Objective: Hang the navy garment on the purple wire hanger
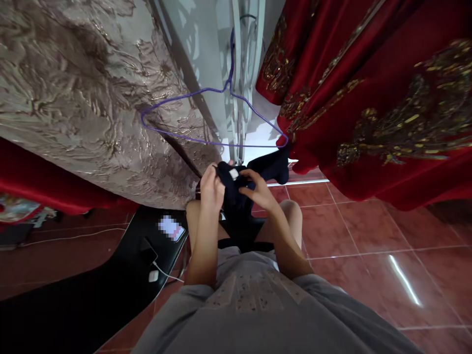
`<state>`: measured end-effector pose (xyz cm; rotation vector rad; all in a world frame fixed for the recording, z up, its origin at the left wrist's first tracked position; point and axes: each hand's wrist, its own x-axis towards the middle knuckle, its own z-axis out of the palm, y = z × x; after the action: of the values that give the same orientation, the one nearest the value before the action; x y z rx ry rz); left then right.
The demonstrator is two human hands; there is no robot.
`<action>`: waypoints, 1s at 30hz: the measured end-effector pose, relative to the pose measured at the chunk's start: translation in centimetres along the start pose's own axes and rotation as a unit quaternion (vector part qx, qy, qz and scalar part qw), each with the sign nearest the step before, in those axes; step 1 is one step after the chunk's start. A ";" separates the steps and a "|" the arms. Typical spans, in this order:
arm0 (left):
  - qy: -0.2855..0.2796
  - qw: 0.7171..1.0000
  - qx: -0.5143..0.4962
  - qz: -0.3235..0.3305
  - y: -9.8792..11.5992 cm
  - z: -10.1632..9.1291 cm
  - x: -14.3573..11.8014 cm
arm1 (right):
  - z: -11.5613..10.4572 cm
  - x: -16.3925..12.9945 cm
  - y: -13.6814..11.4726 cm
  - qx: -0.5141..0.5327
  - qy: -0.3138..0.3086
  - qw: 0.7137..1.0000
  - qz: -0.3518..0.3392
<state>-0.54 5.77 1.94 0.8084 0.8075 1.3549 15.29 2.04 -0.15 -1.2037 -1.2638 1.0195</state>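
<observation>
Left hand (213, 189) pinching dark garment (234, 199) at left; right hand (261, 191) against right side, grip unclear.

My garment (236, 202) is near-black, its tag (234, 174) white. My shirt (239, 327) is grey, the hanger (229, 84) purple, the drape (372, 93) red with gold motifs, the tiles (354, 280) marbled red.

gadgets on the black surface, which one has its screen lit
The phone nearest the left hand: its screen glows, while the dark device and small white item show no glow.
</observation>
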 end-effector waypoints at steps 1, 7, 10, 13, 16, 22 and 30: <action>-0.016 0.998 0.027 0.061 0.4 1.0 -0.4 | 0.2 0.1 -0.3 0.001 -0.062 0.998 -0.019; -0.125 0.895 0.280 0.324 1.9 1.4 -0.2 | 1.0 1.1 -4.1 -0.001 -0.116 0.992 -0.043; -0.212 0.887 0.331 0.243 1.7 -1.6 0.3 | -0.5 3.2 -6.7 -0.061 -0.141 0.983 -0.105; -0.362 0.785 0.493 0.101 1.9 -4.6 0.4 | -1.5 6.4 -7.9 -0.089 -0.054 0.975 -0.196; -0.387 0.676 0.624 0.053 2.9 -7.1 0.7 | -1.5 9.4 -6.2 -0.102 0.034 0.974 -0.200; -0.332 0.615 0.715 0.019 7.5 -11.1 2.9 | -3.9 8.7 -2.3 -0.164 0.011 0.975 -0.149; -0.079 0.691 0.650 0.306 16.3 -8.6 5.9 | -6.5 6.0 -6.1 -0.222 0.099 0.957 -0.160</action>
<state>-15.83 12.67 11.61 2.4612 1.4302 1.0495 21.68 6.69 7.11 -1.3388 -1.5122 0.3756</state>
